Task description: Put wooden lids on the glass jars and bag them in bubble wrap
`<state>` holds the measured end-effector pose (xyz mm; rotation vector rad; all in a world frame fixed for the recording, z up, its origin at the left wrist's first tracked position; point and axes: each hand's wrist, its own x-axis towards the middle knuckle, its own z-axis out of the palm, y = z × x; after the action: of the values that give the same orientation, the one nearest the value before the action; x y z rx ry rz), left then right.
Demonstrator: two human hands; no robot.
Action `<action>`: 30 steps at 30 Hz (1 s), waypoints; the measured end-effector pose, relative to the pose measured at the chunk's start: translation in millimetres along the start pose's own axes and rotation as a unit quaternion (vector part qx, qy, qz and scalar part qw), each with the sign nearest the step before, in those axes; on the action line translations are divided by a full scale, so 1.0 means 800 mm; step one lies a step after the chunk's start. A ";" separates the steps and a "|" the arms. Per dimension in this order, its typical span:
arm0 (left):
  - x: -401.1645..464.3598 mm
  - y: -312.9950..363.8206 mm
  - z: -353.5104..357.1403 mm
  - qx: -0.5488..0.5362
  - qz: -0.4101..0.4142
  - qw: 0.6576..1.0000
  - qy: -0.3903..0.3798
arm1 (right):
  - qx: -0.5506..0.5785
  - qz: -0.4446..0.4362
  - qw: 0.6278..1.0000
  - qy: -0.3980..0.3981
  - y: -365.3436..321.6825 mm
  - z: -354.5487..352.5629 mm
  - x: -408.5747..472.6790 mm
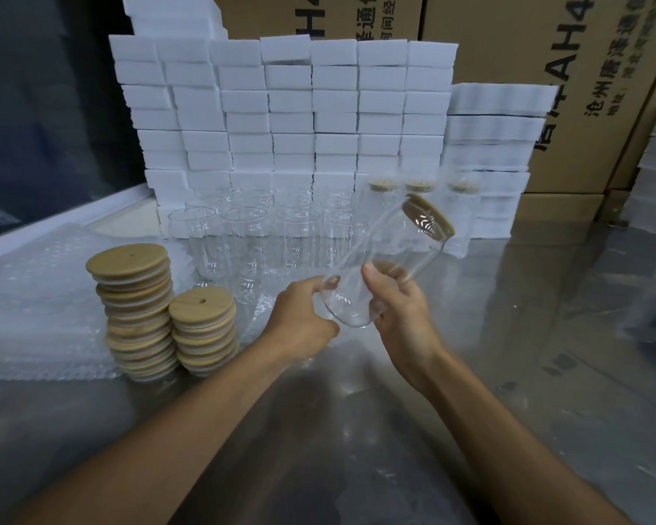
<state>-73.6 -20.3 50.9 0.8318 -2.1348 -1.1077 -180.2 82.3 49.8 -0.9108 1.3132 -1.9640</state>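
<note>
A clear glass jar (372,267) is held tilted above the table, its base toward me and its wooden lid (428,219) pointing up and to the right. My left hand (303,316) grips the base from the left. My right hand (398,308) grips the lower body from the right, thumb on top. Two stacks of wooden lids (137,316) (205,331) stand at the left. Several open jars (250,236) stand in rows behind. Three lidded jars (419,189) stand at the back right. Bubble wrap bags (42,308) lie flat at the far left.
A wall of white foam blocks (288,108) rises behind the jars, with lower foam stacks (493,145) to its right. Cardboard boxes (569,89) stand at the back. The table (356,430) is shiny metal.
</note>
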 end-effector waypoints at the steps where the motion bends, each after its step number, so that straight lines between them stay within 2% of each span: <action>1: -0.001 0.001 -0.002 -0.022 -0.007 1.000 0.003 | -0.006 0.002 1.000 0.000 0.001 0.000 -0.001; 4: -0.007 0.004 -0.006 -0.065 -0.018 0.998 0.003 | -0.034 -0.026 0.999 -0.033 0.006 0.001 -0.005; 8: -0.012 0.009 -0.010 -0.075 -0.004 0.997 0.021 | -0.076 -0.091 0.985 -0.125 0.004 0.003 -0.011; 14: -0.018 0.011 -0.008 0.016 0.038 0.997 0.071 | -0.145 -0.095 0.981 -0.092 0.010 0.004 -0.007; 18: -0.020 0.013 -0.005 0.030 0.031 0.996 0.074 | -0.100 -0.044 0.986 -0.123 0.008 0.003 -0.003; 20: -0.021 0.012 -0.007 0.037 0.018 0.996 0.074 | -0.022 0.025 0.991 -0.131 0.000 0.006 -0.004; 22: -0.022 0.012 -0.008 0.046 0.018 0.996 0.078 | 0.062 0.055 0.987 -0.135 -0.008 0.003 -0.002; 26: -0.024 0.015 -0.007 0.077 0.076 0.991 0.083 | 0.096 0.034 0.985 -0.139 -0.017 -0.002 -0.004; 30: -0.025 0.019 -0.009 0.096 0.098 0.988 0.075 | 0.096 0.015 0.984 -0.152 -0.021 0.002 -0.010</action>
<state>-59.6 -1.8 62.7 0.7449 -2.1654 -0.7266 -176.1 93.8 64.4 -1.0400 0.9430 -1.8052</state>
